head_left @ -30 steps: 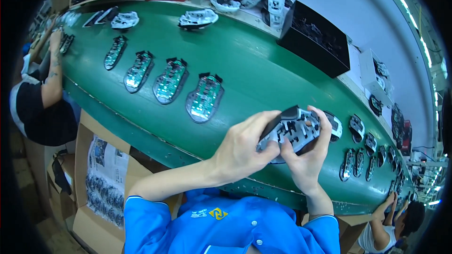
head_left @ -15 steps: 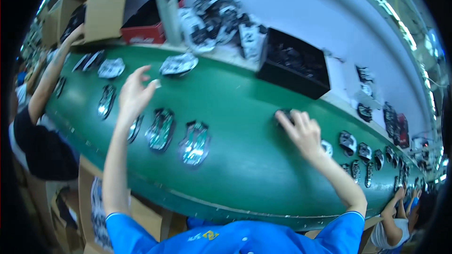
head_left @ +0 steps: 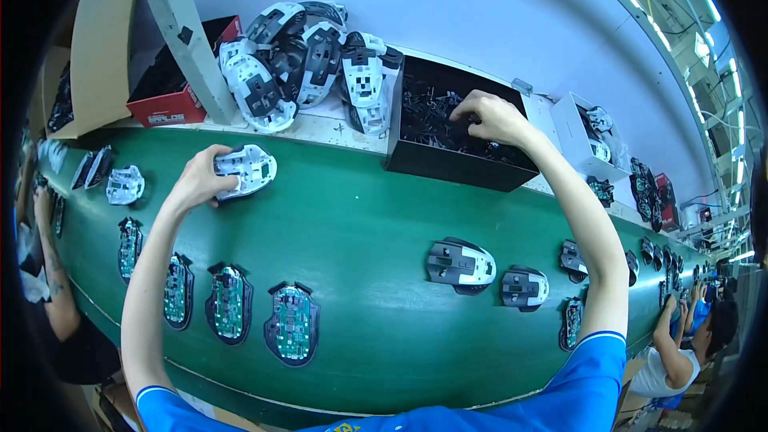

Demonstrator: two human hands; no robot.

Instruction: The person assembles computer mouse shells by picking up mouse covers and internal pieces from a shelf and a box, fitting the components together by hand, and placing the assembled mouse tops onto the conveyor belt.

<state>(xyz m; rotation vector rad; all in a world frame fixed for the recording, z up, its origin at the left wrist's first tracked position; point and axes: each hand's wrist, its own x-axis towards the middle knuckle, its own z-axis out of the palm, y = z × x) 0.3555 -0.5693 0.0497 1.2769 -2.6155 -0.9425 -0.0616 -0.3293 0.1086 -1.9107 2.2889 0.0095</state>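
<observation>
My left hand (head_left: pixel 198 179) grips a white-and-dark computer mouse shell (head_left: pixel 250 170) by its left side, at the far edge of the green work surface. My right hand (head_left: pixel 492 118) is over the black box (head_left: pixel 460 166), its fingers curled down among small black plastic parts (head_left: pixel 428 116). Whether a part is between those fingertips is hidden. Nearer to me lie mouse bases with green circuit boards (head_left: pixel 293 324), in a row. To the right, a grey-and-white mouse shell (head_left: pixel 462 265) and a smaller-looking one (head_left: pixel 526 288) rest on the green surface.
Many mouse shells (head_left: pixel 260 84) are heaped on the back ledge, beside a metal post (head_left: pixel 186 36) and a red box (head_left: pixel 166 108). A white box (head_left: pixel 588 144) stands farther right. Other people work at both ends; one person's arm (head_left: pixel 50 252) shows at left.
My left hand, empty before, has taken hold of a mouse shell. My right hand has left a dark item on the green surface and reached into the black box. The view has shifted.
</observation>
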